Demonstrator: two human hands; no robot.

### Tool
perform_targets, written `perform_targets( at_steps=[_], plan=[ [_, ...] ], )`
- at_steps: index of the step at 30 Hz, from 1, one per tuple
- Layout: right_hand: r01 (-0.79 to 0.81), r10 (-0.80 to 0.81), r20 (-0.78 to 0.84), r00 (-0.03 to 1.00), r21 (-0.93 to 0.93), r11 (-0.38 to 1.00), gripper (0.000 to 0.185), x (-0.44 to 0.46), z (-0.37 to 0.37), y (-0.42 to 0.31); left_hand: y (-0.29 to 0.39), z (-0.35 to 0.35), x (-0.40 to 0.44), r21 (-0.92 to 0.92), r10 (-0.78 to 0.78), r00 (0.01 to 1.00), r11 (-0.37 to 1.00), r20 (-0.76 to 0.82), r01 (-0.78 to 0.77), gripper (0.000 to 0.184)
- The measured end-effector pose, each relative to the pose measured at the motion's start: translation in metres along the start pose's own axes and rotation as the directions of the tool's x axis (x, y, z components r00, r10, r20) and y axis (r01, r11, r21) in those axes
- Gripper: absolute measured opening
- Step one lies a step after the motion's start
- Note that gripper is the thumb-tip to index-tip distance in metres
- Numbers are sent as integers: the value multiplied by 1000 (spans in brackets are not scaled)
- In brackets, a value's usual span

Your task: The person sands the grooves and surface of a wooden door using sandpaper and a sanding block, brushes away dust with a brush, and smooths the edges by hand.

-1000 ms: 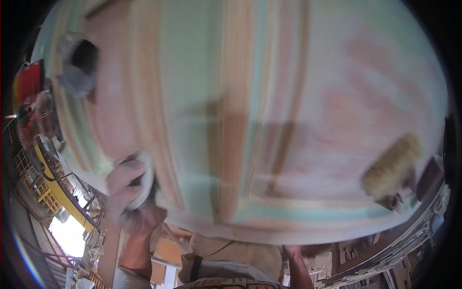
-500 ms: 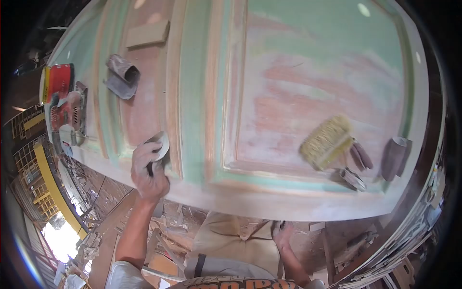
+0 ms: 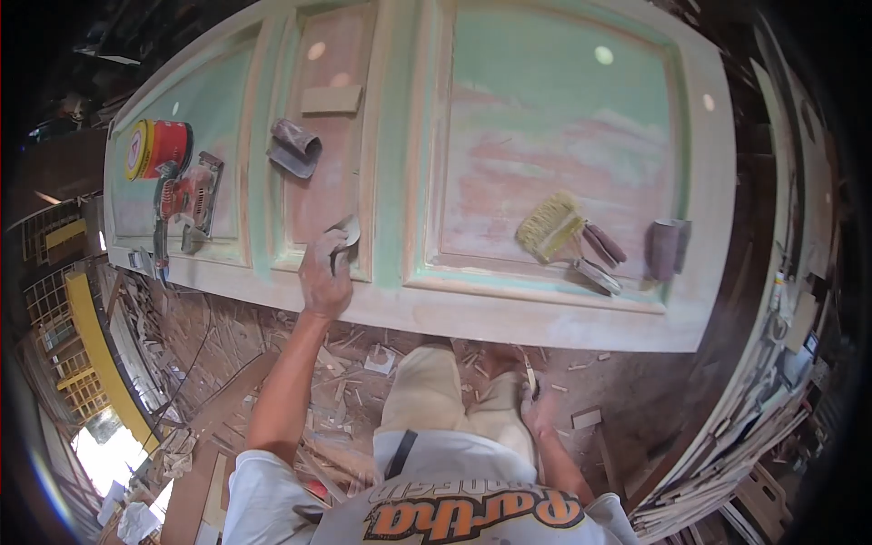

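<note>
My left hand (image 3: 326, 280) is closed around a small, thin, pale piece with a rounded edge (image 3: 349, 231); its exact kind is unclear. That hand is over the lower end of the narrow middle panel of a wooden door (image 3: 563, 325), which lies flat with green and pinkish patches. My right hand (image 3: 540, 414) hangs low beside my trousers, below the door's near edge. Its fingers are closed on a slim, knife-like tool (image 3: 530, 371) pointing up. Above my left hand, a curled sheet of sandpaper (image 3: 295, 149) and a flat wooden block (image 3: 331, 99) rest on the middle panel.
On the door's left stand a red and yellow can (image 3: 163, 149) and a red power sander (image 3: 189, 197). A wide yellow-bristled brush (image 3: 549, 227), a metal tool (image 3: 596, 276) and rolled sandpaper (image 3: 666, 250) lie right. Wood scraps litter the floor; stacked boards (image 3: 727, 454) line the right.
The view has shifted, so the door appears lower and farther away. My left hand still grips the pale piece near the panel's lower end. The slim tool in my right hand now shows more clearly.
</note>
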State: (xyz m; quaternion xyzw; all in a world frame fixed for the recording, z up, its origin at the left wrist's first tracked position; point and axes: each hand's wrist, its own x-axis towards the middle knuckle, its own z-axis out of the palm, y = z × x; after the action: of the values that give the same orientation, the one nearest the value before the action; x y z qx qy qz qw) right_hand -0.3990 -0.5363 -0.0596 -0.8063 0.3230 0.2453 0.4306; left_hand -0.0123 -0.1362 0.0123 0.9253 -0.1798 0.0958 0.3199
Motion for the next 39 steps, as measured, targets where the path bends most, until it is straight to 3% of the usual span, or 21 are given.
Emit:
perform_targets(
  at_steps=[6,7,9,13,15,16,20,21,23,24,26,28,30,32,34,35,38,39],
  plan=[
    [254,-260,-38,965,-114,960,34,-33,-59,-75,-2,-7,0,15,6,1000,1000,15,-6,32],
    [254,-264,-69,962,-127,959,34,-38,-68,-86,-1,-10,1,29,-3,1000,1000,29,2,32],
    [86,-90,-110,990,-45,995,35,-50,-83,-108,0,-12,2,22,11,1000,1000,15,-12,31],
    [115,-117,-309,944,-25,993,37,-62,-99,-121,1,-10,1,-6,-13,999,1000,32,14,29],
    [-43,54,-290,956,43,998,34,-70,-110,-136,3,-12,2,-1,-34,998,999,44,34,29],
    [-51,64,-307,949,50,997,34,-73,-113,-137,2,-12,1,-16,-18,999,1000,48,19,29],
    [96,-135,-346,928,-127,987,33,-72,-128,-126,0,-10,-1,-7,-6,999,1000,50,7,29],
    [163,-211,-341,916,-162,973,32,-70,-135,-121,2,-10,-1,-40,-60,997,997,46,62,29],
    [150,-204,-321,925,-184,971,32,-70,-154,-116,-2,-4,-8,-130,-167,986,977,15,168,29],
    [137,-195,-298,934,-205,969,31,-68,-165,-110,8,-5,-8,-125,-170,985,977,9,170,29],
    [136,-184,-293,938,-175,975,30,-63,-191,-95,32,-9,-9,-295,-329,944,904,-20,309,30],
    [146,-181,-282,942,-141,979,29,-50,-217,-66,64,-6,-8,-275,-338,936,913,-100,300,26],
    [299,-348,-356,867,-187,936,28,-31,-246,-27,113,-5,-13,-318,-552,812,817,-192,480,23],
    [351,-387,-331,861,-166,922,27,-15,-288,-10,147,8,-31,-273,-579,771,812,-267,516,24],
    [387,-408,-311,858,-128,913,28,-1,-326,2,186,19,-48,-447,-693,657,709,-297,546,22],
    [373,-386,-292,875,-100,922,30,7,-347,6,208,29,-56,-449,-687,635,719,-352,530,24],
    [354,-356,-283,891,-57,933,32,40,-398,11,279,43,-82,-468,-747,604,654,-277,594,20],
    [350,-341,-311,887,-28,936,32,54,-408,7,300,39,-90,-390,-739,634,666,-229,635,21]
  ],
)
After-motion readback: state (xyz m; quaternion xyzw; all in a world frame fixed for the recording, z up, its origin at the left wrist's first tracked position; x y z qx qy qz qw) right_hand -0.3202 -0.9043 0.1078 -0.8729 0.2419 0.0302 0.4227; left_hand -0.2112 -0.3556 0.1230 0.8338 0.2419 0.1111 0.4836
